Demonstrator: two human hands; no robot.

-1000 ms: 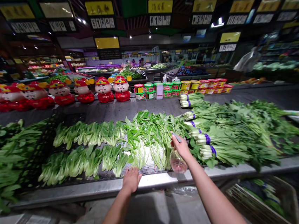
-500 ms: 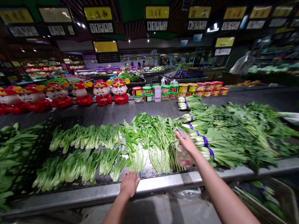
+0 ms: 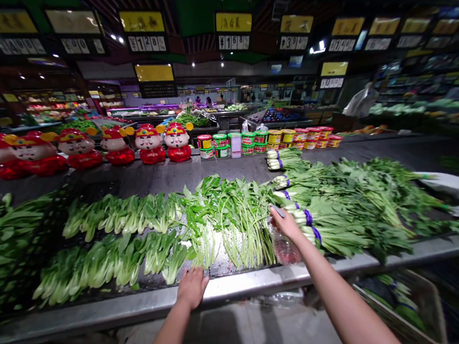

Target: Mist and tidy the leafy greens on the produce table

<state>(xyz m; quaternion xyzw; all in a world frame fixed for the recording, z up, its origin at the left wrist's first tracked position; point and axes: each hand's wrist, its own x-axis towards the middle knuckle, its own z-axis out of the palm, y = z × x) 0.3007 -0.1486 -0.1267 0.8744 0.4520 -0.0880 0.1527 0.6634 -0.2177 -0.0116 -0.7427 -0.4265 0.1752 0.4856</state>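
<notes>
My right hand (image 3: 284,224) is closed round the top of a clear spray bottle (image 3: 286,248) with a grey lever at its head. The bottle is upright between loose leafy greens (image 3: 238,220) and greens bundled with purple bands (image 3: 331,216). Palm down, my left hand (image 3: 192,287) lies on the metal front edge (image 3: 240,286) of the display, fingers stretched out and holding nothing. Just beyond its fingertips are two rows of bok choy (image 3: 124,258) on a perforated surface.
Red figurines (image 3: 177,142) and stacked small tubs (image 3: 221,146) line the back ledge. Price signs (image 3: 234,30) hang overhead. Darker greens (image 3: 9,247) lie at far left, a white plastic sheet (image 3: 454,188) at right. A crate (image 3: 429,304) of vegetables stands below at right.
The whole view has shifted slightly, with the display now a little further left in the picture. My right hand still grips the spray bottle, and my left hand stays on the metal edge.
</notes>
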